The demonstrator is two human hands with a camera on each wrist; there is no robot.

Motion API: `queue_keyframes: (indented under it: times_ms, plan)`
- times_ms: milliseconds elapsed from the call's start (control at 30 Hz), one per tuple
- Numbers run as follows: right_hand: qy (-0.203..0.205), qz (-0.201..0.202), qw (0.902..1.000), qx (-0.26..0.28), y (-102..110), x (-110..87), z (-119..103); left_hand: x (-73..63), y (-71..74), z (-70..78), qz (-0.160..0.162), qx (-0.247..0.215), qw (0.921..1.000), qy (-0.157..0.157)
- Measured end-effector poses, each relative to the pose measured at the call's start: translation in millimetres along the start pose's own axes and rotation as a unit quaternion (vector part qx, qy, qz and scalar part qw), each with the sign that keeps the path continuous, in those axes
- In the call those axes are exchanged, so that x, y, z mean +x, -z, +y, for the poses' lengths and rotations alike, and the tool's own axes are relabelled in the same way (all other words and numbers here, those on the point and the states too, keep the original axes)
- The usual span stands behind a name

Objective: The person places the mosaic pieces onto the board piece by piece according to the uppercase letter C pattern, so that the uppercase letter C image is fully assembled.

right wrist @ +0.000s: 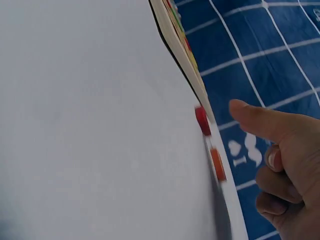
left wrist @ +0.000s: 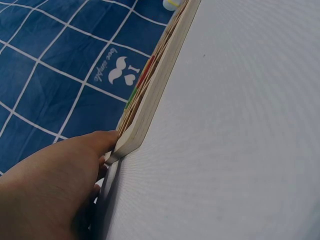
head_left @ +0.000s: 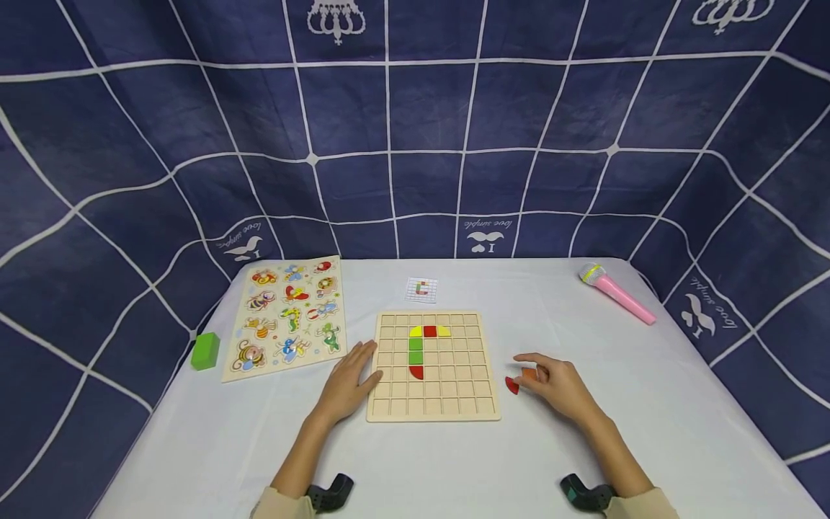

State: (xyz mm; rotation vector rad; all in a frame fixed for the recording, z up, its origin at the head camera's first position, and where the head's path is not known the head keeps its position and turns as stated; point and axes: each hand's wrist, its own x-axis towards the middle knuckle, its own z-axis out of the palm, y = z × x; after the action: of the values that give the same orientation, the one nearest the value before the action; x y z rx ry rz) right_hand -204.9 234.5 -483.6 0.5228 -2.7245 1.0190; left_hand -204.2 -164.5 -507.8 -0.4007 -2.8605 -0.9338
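A wooden grid board (head_left: 454, 404) lies on the table with several coloured pieces in its cells. Along its top run a yellow quarter piece (head_left: 416, 332), a red square (head_left: 430, 331) and another yellow piece (head_left: 444, 331). Below them come green squares (head_left: 416, 351) and a red quarter piece (head_left: 416, 373). My left hand (head_left: 347, 386) rests at the board's left edge, thumb touching the rim. To the right of the board, my right hand (head_left: 563, 386) hovers with thumb and forefinger apart, over a loose red quarter piece (head_left: 511, 386) and an orange piece (head_left: 529, 373), partly hidden.
A small pattern card (head_left: 421, 290) lies behind the board. On the left are an insect picture puzzle (head_left: 272, 346) and a green block (head_left: 205, 351). A pink toy microphone (head_left: 616, 292) lies at the back right. A blue checked cloth (head_left: 428, 187) hangs behind the table.
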Motion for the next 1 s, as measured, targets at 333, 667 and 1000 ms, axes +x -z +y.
queue_keyframes:
  times_ms: [333, 667, 1000]
  plan:
    - [-0.045, -0.005, 0.9983, -0.038, 10.0, -14.8, 25.2, 0.8, 1.9, 1.0, -0.007, 0.002, 1.0000, 0.004]
    - [-0.032, 0.026, 0.9976, -0.056, 8.5, -12.7, 26.9, 1.6, 1.0, 0.2, -0.012, 0.001, 0.9999, 0.007]
    - [0.014, 0.021, 0.9990, -0.038, -5.1, 9.9, 0.6, 0.8, 1.4, 0.7, -0.007, -0.002, 1.0000, 0.005]
